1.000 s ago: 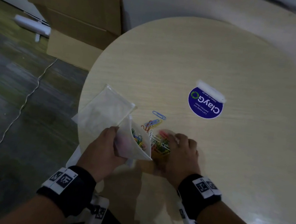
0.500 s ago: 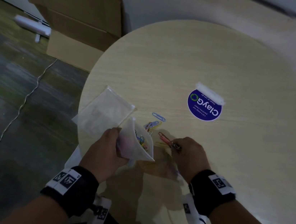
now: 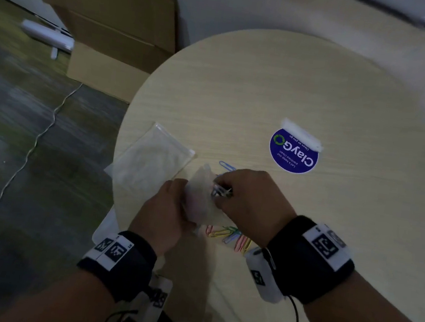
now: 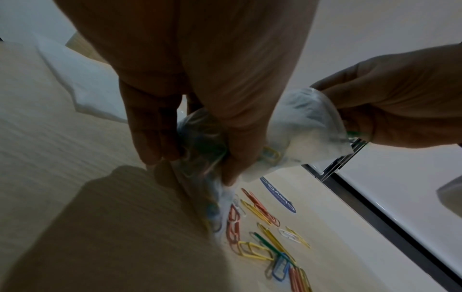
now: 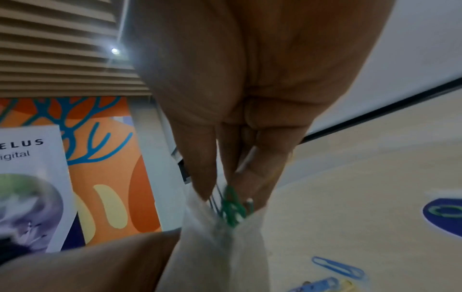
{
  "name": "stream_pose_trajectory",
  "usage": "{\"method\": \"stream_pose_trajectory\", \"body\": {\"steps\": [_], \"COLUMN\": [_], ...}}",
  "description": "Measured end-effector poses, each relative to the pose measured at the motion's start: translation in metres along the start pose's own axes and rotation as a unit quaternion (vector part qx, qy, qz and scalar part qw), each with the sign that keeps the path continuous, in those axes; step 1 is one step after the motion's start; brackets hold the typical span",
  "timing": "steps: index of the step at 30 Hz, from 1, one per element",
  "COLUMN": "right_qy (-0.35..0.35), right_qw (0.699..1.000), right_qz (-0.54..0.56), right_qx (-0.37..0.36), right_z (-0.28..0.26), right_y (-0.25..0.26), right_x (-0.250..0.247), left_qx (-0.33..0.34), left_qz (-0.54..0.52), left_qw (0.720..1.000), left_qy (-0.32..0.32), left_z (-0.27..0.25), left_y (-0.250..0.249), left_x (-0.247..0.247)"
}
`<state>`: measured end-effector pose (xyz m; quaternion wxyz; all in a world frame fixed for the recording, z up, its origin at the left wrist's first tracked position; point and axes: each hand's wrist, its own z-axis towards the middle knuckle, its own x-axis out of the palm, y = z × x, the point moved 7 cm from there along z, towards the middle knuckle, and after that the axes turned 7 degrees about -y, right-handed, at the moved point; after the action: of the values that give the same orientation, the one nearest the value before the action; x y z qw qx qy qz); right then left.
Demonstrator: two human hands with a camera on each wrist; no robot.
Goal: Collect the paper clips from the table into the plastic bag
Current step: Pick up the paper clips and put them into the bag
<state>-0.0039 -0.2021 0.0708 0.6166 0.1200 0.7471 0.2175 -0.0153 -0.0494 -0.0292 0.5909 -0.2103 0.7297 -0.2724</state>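
Observation:
My left hand grips a small clear plastic bag just above the round wooden table, near its front left edge. Coloured clips show through the plastic bag in the left wrist view. My right hand pinches a bunch of paper clips at the bag's mouth; in the right wrist view green clips hang from my fingertips into the bag. Loose coloured paper clips lie on the table below my hands, and a blue clip lies beyond them.
A second flat clear bag lies at the table's left edge. A round blue ClayGo sticker sits mid-table. Cardboard boxes stand on the floor to the left, with a white cable trailing across it.
My right hand lifted off the table with a pinch of clips and moved left to the bag's mouth. My left hand kept holding the bag, raised slightly.

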Motion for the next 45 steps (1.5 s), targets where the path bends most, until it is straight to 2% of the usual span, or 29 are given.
{"method": "stream_pose_trajectory", "body": {"steps": [3, 5, 7, 8, 10, 13, 15, 18, 19, 21, 24, 26, 29, 32, 35, 40, 43, 45], "right_qy": [-0.002, -0.027, -0.06, -0.074, -0.074, -0.013, 0.004, -0.07, -0.097, -0.101, -0.007, 0.013, 0.01, 0.046, 0.028, -0.002, -0.055, -0.04], "right_qw": [0.997, 0.985, 0.96, 0.954, 0.964, 0.981, 0.976, 0.944, 0.94, 0.961, 0.987, 0.99, 0.997, 0.997, 0.996, 0.994, 0.997, 0.998], "right_qz": [0.072, 0.168, 0.258, 0.271, 0.237, 0.185, 0.215, 0.311, 0.308, 0.212, 0.023, -0.027, -0.025, -0.059, -0.054, -0.053, -0.038, -0.052], "right_qx": [-0.01, 0.036, 0.093, 0.104, 0.096, 0.053, 0.035, 0.079, 0.106, 0.149, 0.159, 0.14, 0.068, -0.027, -0.072, -0.092, -0.033, 0.009], "right_z": [-0.002, -0.007, -0.014, -0.017, -0.023, -0.03, -0.033, -0.028, -0.023, -0.007, 0.024, 0.042, 0.056, 0.054, 0.045, 0.019, 0.006, -0.002], "right_y": [0.006, -0.002, -0.019, -0.025, -0.033, -0.027, -0.024, -0.045, -0.059, -0.087, -0.11, -0.106, -0.079, -0.052, -0.048, -0.071, -0.088, -0.094], "right_x": [-0.006, -0.015, -0.021, -0.022, -0.016, 0.005, 0.014, 0.009, 0.01, 0.02, 0.053, 0.068, 0.081, 0.096, 0.098, 0.09, 0.077, 0.078], "left_qx": [-0.009, -0.013, -0.026, -0.035, -0.039, -0.033, -0.033, -0.043, -0.05, -0.068, -0.091, -0.102, -0.1, -0.093, -0.091, -0.095, -0.102, -0.102], "left_qz": [-0.017, -0.015, -0.014, -0.014, -0.014, -0.016, -0.028, -0.053, -0.059, -0.072, -0.09, -0.103, -0.102, -0.1, -0.098, -0.116, -0.121, -0.119], "left_qw": [1.0, 1.0, 0.999, 0.999, 0.999, 0.999, 0.999, 0.997, 0.997, 0.995, 0.992, 0.989, 0.99, 0.991, 0.991, 0.989, 0.987, 0.987], "left_qy": [0.001, 0.012, 0.027, 0.031, 0.029, 0.022, 0.023, 0.025, 0.027, 0.029, 0.018, 0.012, 0.005, 0.001, 0.002, 0.01, 0.017, 0.02], "left_z": [0.0, 0.001, 0.001, 0.0, 0.0, -0.001, 0.0, -0.006, -0.009, -0.017, -0.025, -0.028, -0.03, -0.029, -0.028, -0.031, -0.03, -0.029], "left_y": [0.004, 0.006, 0.007, 0.008, 0.008, 0.009, 0.01, 0.017, 0.02, 0.031, 0.05, 0.06, 0.066, 0.068, 0.069, 0.064, 0.064, 0.061], "left_x": [0.0, 0.0, 0.0, 0.0, 0.0, -0.001, -0.001, -0.006, -0.008, -0.013, -0.02, -0.023, -0.027, -0.028, -0.027, -0.026, -0.024, -0.022]}}
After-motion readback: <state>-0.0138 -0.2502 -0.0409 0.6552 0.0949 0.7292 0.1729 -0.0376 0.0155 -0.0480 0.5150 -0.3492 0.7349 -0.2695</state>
